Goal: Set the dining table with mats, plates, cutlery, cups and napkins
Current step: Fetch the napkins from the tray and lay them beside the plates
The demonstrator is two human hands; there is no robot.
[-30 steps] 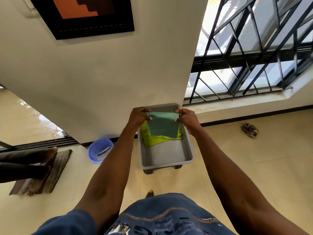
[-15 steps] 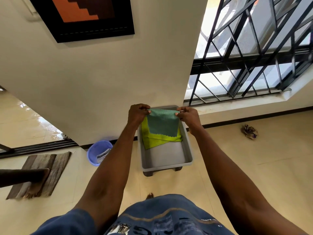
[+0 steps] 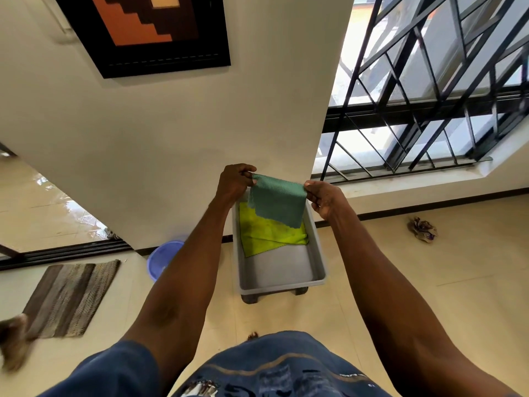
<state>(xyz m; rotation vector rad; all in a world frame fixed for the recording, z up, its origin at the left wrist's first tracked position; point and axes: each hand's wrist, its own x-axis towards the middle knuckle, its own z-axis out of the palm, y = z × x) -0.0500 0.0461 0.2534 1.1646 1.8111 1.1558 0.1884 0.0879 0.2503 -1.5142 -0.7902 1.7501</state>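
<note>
At the centre of the frame, the left hand [image 3: 233,180] and right hand [image 3: 322,196] each pinch an upper corner of a green napkin [image 3: 276,202], stretched between them above a grey tub [image 3: 282,277] on the floor. A yellow-green cloth [image 3: 269,234] lies inside. If one pinch slackens, the napkin would likely swing, unfold and drop back into the tub.

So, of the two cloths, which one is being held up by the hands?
The green cloth: the left hand and right hand pinch its top corners, so it hangs above the grey bin. The yellow cloth lies inside.
</note>
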